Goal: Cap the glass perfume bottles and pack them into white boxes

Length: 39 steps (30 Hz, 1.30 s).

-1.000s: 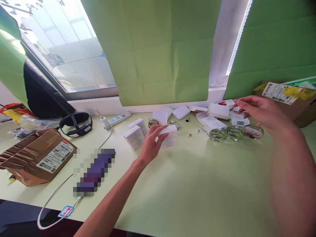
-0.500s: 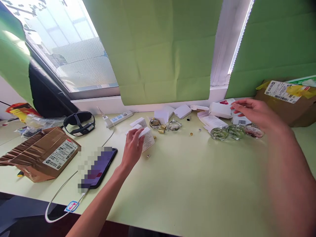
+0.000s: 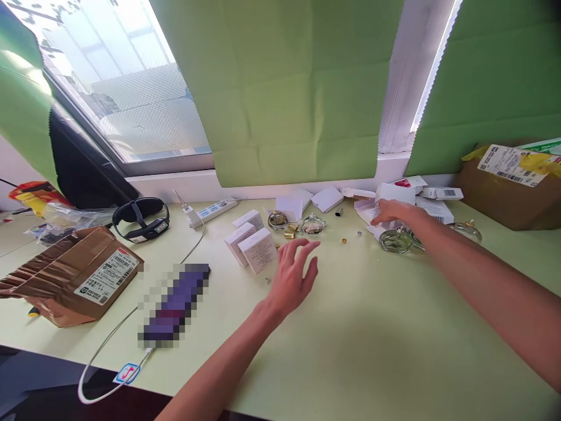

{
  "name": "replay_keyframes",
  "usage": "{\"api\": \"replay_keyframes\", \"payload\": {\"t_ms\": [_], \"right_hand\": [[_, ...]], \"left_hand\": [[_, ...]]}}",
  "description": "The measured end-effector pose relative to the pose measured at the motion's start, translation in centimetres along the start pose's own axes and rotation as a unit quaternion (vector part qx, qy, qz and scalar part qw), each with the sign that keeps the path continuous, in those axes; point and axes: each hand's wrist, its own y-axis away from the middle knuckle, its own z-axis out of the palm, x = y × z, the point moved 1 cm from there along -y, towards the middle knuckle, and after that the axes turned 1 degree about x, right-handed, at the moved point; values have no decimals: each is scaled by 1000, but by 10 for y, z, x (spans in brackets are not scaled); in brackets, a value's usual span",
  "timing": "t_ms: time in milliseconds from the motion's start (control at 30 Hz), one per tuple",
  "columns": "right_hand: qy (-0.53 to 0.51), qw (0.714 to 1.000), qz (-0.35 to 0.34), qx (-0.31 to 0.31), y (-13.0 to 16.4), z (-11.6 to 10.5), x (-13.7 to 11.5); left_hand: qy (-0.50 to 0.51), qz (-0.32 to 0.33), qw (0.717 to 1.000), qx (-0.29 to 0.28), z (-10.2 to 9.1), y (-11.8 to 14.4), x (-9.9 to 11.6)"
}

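Note:
My left hand hovers over the table with its fingers apart and nothing in them. Just left of it stand several small white boxes, upright and close together. At the back right, my right hand reaches down with curled fingers onto an opened white carton, its fingertips closed at the carton's edge. Part of the carton is hidden behind the hand. Under the right wrist lie round glass perfume bottles, one with green tint, another farther right, partly covered by the forearm.
Two more round bottles stand mid-table beside gold caps. A silver cap lies behind. White cartons line the wall. Left are a phone on a cable, a brown box, a headset and a power strip.
My left hand has let go of the white box and moved right, opening. My right hand has moved left and down from the back-right boxes to the opened carton.

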Motion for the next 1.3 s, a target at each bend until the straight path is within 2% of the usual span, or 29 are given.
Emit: {"api": "replay_keyframes", "payload": {"t_ms": [100, 200, 300, 367, 400, 467, 500, 567, 633, 733, 833, 933, 1067, 1200, 1300], "right_hand": [[24, 998, 60, -3, 1, -9, -9], [-4, 997, 73, -3, 8, -33, -22], [-77, 996, 42, -5, 30, -56, -32], [-149, 989, 2, -5, 55, -57, -36], [-197, 980, -26, -7, 70, -50, -38], [-405, 907, -105, -46, 101, -22, -43], [-462, 875, -124, -74, 115, -2, -44], [-523, 838, -115, -108, 139, 39, -44], [-541, 825, -85, -140, 154, 75, -42], [-586, 787, -37, -189, 160, 104, -35], [-614, 757, 15, -222, 157, 110, -27], [-627, 742, 52, -231, 157, 110, -24], [-650, 732, 56, -196, 161, 113, -27], [-647, 745, 43, -157, 163, 115, -30], [-659, 738, 32, -141, 162, 116, -28]], "left_hand": [[58, -11, 997, -45, 21, -8, 5], [118, -49, 990, -50, 36, -12, 4], [179, -96, 978, -40, 45, -9, 3], [211, -102, 971, -42, 48, -4, 5], [225, -99, 968, -44, 49, -2, 7], [260, -90, 960, -42, 50, 1, 9], [283, -88, 954, -40, 50, 2, 10], [338, -101, 935, -46, 50, 3, 10], [385, -134, 911, -68, 49, 4, 9], [410, -185, 886, -109, 49, 4, 7], [404, -182, 885, -142, 50, 5, 5], [379, -129, 903, -159, 52, 5, 5], [346, -75, 923, -151, 53, 6, 5], [351, -100, 923, -126, 55, 7, 3], [383, -138, 904, -130, 55, 7, 3]]}}
